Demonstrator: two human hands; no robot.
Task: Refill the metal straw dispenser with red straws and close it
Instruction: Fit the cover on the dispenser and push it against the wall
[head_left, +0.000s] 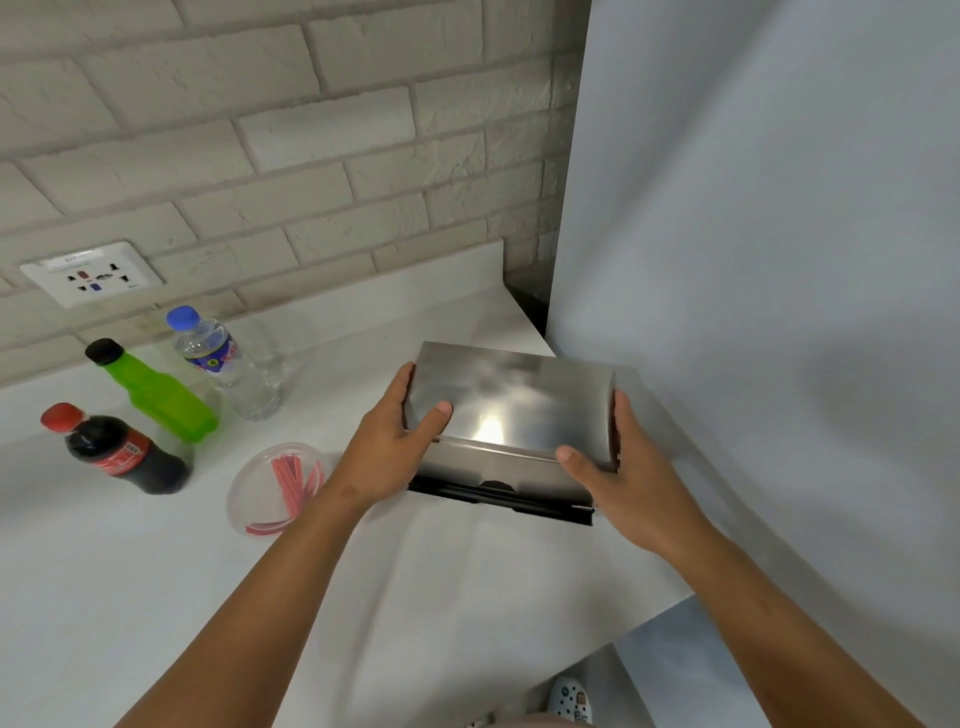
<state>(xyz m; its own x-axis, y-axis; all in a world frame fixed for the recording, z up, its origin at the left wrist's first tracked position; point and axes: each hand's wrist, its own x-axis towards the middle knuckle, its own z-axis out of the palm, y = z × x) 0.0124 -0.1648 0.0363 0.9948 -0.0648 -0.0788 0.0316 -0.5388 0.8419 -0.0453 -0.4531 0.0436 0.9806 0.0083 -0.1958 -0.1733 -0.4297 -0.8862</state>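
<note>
— Fingers of the left hand (397, 441) wrap the left end of the metal straw dispenser (506, 415), thumb lying flat on its lid. Do you see the same on the other side?

— Near enough. The right hand (631, 483) clasps the right end, thumb on the lid's front edge — its other fingers are behind the steel wall, so I can't tell how far they curl.

— Where does the dispenser sit?

— On the white counter (156, 597), close to the pale panel on the right. Lid looks down; the dark tray (501, 501) juts out at the front, and whatever is inside is hidden.

— And the red straws (291, 480)?

— In a clear round tub (244, 499) just left of the left wrist; the forearm cuts off its right rim.

— Anything behind?

— Three bottles stand well apart from the dispenser: a cola bottle (122, 452), a green bottle (156, 392), a water bottle (223, 361). A wall socket (91, 273) sits above them, its markings too blurred to read.
</note>
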